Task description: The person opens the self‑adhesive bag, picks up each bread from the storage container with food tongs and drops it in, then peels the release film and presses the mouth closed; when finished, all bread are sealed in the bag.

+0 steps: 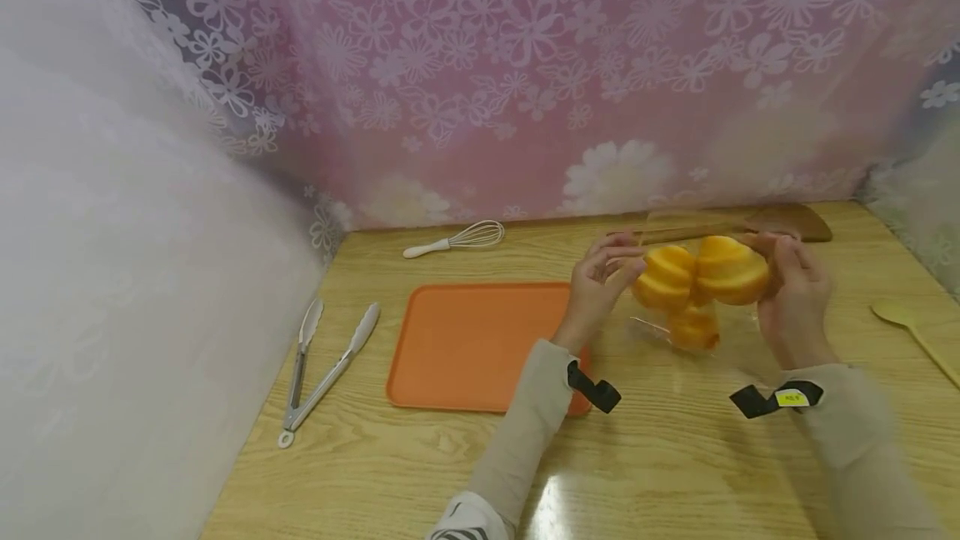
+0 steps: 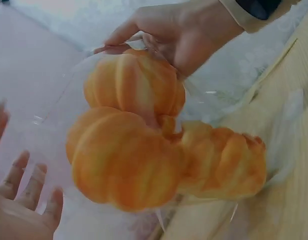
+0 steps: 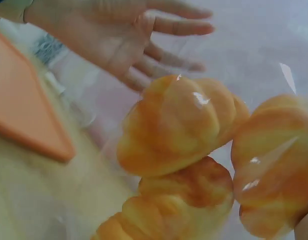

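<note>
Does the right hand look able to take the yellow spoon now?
Probably not yet: the right hand grips the bag of bread rolls and would likely have to let go, though nothing visible blocks the yellow spoon.

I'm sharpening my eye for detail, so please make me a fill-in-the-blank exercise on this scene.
1. The tray is coloured ____.
2. In the head view, the tongs lie to the ____ of the tray.
3. The hand gripping the clear bag of bread is the person's ____ one.
4. The pale-handled tool lying beyond the tray is a ____.

Missing words: orange; left; right; whisk.
</note>
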Tool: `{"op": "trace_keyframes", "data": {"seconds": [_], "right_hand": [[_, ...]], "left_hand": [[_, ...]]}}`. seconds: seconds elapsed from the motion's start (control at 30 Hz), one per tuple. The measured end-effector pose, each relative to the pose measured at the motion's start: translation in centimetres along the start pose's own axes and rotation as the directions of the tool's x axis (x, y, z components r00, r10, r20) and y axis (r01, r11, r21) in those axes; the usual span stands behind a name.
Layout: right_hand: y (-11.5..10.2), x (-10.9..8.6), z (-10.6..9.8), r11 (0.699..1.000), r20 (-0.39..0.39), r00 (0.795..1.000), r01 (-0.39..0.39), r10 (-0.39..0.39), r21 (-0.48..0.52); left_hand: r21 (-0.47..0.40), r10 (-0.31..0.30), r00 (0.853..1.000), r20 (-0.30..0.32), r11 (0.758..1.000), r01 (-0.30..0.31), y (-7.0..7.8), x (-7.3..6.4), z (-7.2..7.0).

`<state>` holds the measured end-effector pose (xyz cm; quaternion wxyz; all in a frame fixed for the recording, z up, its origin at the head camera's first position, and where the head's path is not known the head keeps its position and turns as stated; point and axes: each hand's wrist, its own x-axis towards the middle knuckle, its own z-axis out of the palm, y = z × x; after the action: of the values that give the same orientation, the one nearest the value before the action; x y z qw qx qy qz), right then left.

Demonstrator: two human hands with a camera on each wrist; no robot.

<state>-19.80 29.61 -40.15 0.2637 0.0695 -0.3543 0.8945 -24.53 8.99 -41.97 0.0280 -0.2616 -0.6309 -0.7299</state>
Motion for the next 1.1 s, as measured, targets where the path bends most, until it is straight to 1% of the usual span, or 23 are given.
{"op": "trace_keyframes", "data": {"seconds": [0.07, 0.13, 0.2, 0.27, 0.33, 0.4, 0.47, 0.5, 0.53, 0.57, 0.63, 0.7, 0.73, 0.77, 0.8, 0.87, 0.9, 0.93, 0.97, 1.03, 1.07, 1.1], "right_hand": [[0.5, -0.2, -0.8, 0.999, 0.028, 1.0, -0.005, 0.004, 0.032], [0.8, -0.2, -1.5, 0.998, 0.06, 0.998, -0.01, 0.006, 0.068], [1.0, -0.1, -1.9, 0.994, 0.086, 0.996, -0.006, -0.004, 0.106], [1.1, 0.0, -2.3, 0.989, 0.118, 0.993, -0.003, -0.015, 0.151], [1.3, 0.1, -2.6, 0.988, 0.146, 0.989, 0.016, -0.038, 0.151], [1.3, -0.2, -2.9, 0.992, 0.174, 0.982, 0.048, -0.068, 0.116], [1.3, -0.6, -3.3, 0.995, 0.199, 0.976, 0.077, -0.088, 0.063], [1.3, -0.8, -3.5, 0.995, 0.199, 0.975, 0.087, -0.095, 0.05], [1.3, -1.0, -3.6, 0.995, 0.193, 0.977, 0.081, -0.09, 0.056], [1.2, -1.1, -3.7, 0.996, 0.176, 0.981, 0.082, -0.087, 0.035], [1.0, -1.1, -3.7, 0.997, 0.124, 0.99, 0.075, -0.075, 0.0], [0.7, -0.9, -3.5, 0.997, 0.059, 0.997, 0.058, -0.055, -0.042], [0.5, -0.8, -3.3, 0.994, 0.03, 0.998, 0.051, -0.048, -0.101], [0.2, -0.7, -3.0, 0.984, 0.006, 0.999, 0.044, -0.043, -0.17], [0.0, -0.6, -2.8, 0.97, -0.001, 1.0, 0.026, -0.027, -0.244], [-0.6, -0.4, -2.4, 0.933, 0.016, 1.0, 0.0, 0.006, -0.36], [-0.9, -0.3, -2.3, 0.923, 0.03, 0.999, -0.006, 0.02, -0.385], [-1.1, -0.2, -2.2, 0.918, 0.045, 0.999, -0.003, 0.022, -0.397], [-1.3, -0.1, -2.1, 0.925, 0.06, 0.998, 0.0, 0.025, -0.381], [-1.5, -0.1, -1.8, 0.955, 0.082, 0.997, 0.01, 0.016, -0.298], [-1.5, 0.0, -1.7, 0.963, 0.084, 0.996, 0.012, 0.011, -0.269], [-1.5, -0.1, -1.5, 0.966, 0.088, 0.996, 0.01, 0.014, -0.257]], "left_hand": [[-0.093, -0.006, 1.0, -0.011, 0.996, 0.005, -0.8, -0.1, -0.2], [-0.15, -0.046, 0.998, -0.032, 0.988, 0.041, -1.3, -0.2, -0.3], [-0.158, -0.091, 0.995, -0.034, 0.984, 0.084, -1.6, -0.1, -0.3], [-0.128, -0.126, 0.992, -0.025, 0.984, 0.122, -1.8, 0.0, -0.1], [-0.098, -0.149, 0.989, -0.024, 0.984, 0.146, -1.9, 0.2, 0.1], [-0.081, -0.16, 0.986, -0.043, 0.984, 0.156, -2.0, 0.3, 0.4], [-0.099, -0.172, 0.983, -0.071, 0.981, 0.164, -2.0, 0.3, 0.8], [-0.113, -0.171, 0.981, -0.088, 0.981, 0.161, -2.0, 0.4, 0.9], [-0.124, -0.168, 0.98, -0.105, 0.98, 0.154, -1.9, 0.4, 1.1], [-0.123, -0.158, 0.98, -0.123, 0.982, 0.143, -1.9, 0.5, 1.2], [-0.129, -0.129, 0.98, -0.153, 0.986, 0.11, -1.6, 0.7, 1.4], [-0.132, -0.089, 0.982, -0.168, 0.989, 0.067, -1.3, 1.0, 1.4], [-0.138, -0.074, 0.982, -0.176, 0.989, 0.05, -1.0, 1.2, 1.5], [-0.149, -0.058, 0.982, -0.178, 0.988, 0.031, -0.7, 1.4, 1.6], [-0.155, -0.05, 0.984, -0.169, 0.988, 0.024, -0.4, 1.6, 1.6], [-0.151, -0.044, 0.989, -0.144, 0.988, 0.022, 0.4, 1.8, 1.5], [-0.152, -0.042, 0.989, -0.14, 0.988, 0.02, 0.7, 2.0, 1.5], [-0.152, -0.033, 0.99, -0.139, 0.988, 0.012, 0.9, 2.2, 1.5], [-0.146, -0.024, 0.99, -0.136, 0.989, 0.003, 1.1, 2.3, 1.3], [-0.145, 0.0, 0.989, -0.149, 0.989, -0.022, 1.4, 2.6, 1.1], [-0.152, 0.013, 0.986, -0.165, 0.988, -0.038, 1.5, 2.7, 1.1], [-0.17, 0.024, 0.986, -0.168, 0.984, -0.053, 1.6, 2.9, 1.0]]}}
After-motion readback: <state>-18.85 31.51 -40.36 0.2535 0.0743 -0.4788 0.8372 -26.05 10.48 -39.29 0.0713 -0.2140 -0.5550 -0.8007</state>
